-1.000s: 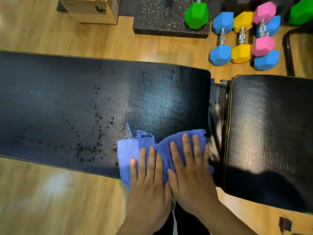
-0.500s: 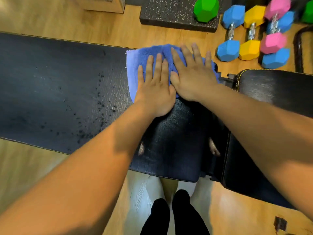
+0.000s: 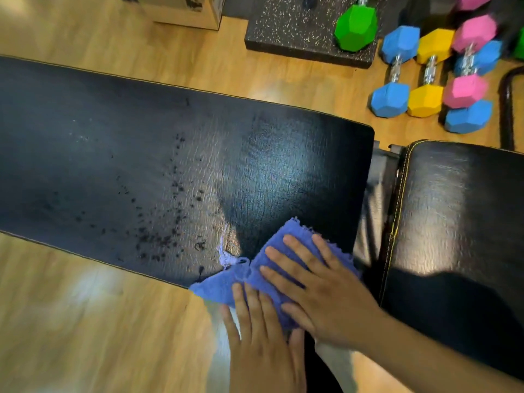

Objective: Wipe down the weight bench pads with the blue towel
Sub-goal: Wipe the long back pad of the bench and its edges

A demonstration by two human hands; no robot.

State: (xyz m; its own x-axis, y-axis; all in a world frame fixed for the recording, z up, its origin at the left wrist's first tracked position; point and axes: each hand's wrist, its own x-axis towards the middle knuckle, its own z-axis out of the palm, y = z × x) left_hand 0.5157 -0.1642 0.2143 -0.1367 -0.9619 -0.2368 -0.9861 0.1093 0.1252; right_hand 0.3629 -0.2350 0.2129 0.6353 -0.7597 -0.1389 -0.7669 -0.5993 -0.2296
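A long black bench pad (image 3: 141, 165) runs from the left edge to the middle, with dark specks on its near-middle part and a wet-looking shine at its right end. A second black pad (image 3: 453, 217) with yellow stitching lies to the right across a narrow gap. The blue towel (image 3: 249, 276) sits at the long pad's near right corner, partly hanging over the near edge. My left hand (image 3: 263, 341) and my right hand (image 3: 320, 293) press flat on the towel side by side, fingers spread.
Coloured hex dumbbells (image 3: 425, 72) lie on the wooden floor beyond the pads, at the far right. A speckled black mat (image 3: 297, 29) and a cardboard box (image 3: 187, 9) sit at the far side. A black metal tube (image 3: 507, 109) curves at the right edge.
Both hands have pulled the towel from the pad's far edge back across to its near edge. Half a second before that, they had pushed it away from the near edge.
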